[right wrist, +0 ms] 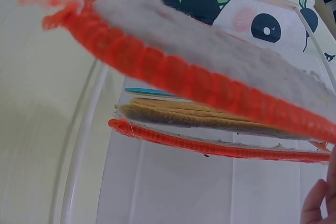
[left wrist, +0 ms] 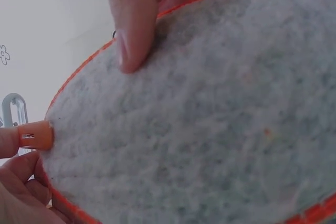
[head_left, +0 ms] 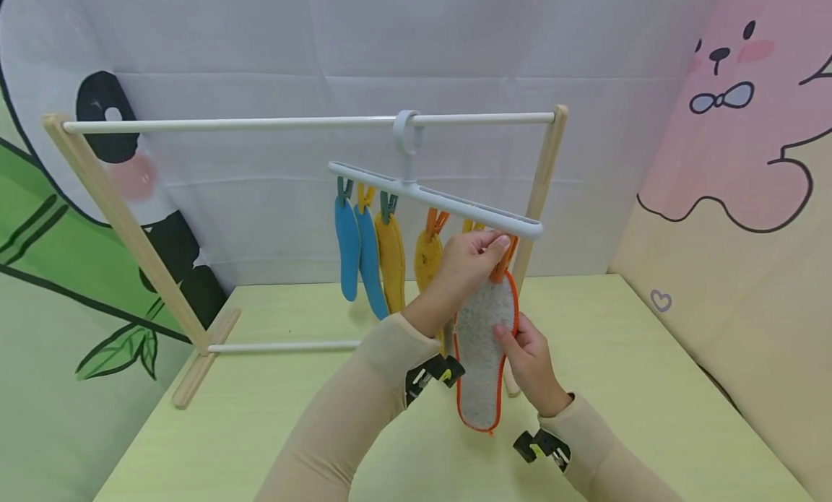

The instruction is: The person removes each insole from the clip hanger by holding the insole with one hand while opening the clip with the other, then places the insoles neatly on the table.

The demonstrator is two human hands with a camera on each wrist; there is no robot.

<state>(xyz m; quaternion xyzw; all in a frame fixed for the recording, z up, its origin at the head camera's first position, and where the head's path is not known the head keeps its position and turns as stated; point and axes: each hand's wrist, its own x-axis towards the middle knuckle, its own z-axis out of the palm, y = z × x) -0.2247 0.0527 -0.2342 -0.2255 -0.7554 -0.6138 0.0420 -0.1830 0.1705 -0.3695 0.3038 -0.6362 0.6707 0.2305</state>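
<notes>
Along the hanger [head_left: 442, 198], from its left end, two blue insoles [head_left: 347, 249] and two yellow insoles [head_left: 391, 260] hang from clips [head_left: 388, 206]. Farther right, the left hand [head_left: 463, 264] pinches an orange clip [head_left: 501, 270] at the top of the grey insole [head_left: 479, 357], beneath the hanger's right end; clip-to-hanger join hard to make out. Right hand [head_left: 533, 361] grips the grey insole's right edge.

Left of hanger [head_left: 429, 194]: room is given between upper rod [head_left: 312, 122] and lower rod [head_left: 284, 347].
Under hanger: passage is blocked by hanging insoles [head_left: 427, 258].
</notes>
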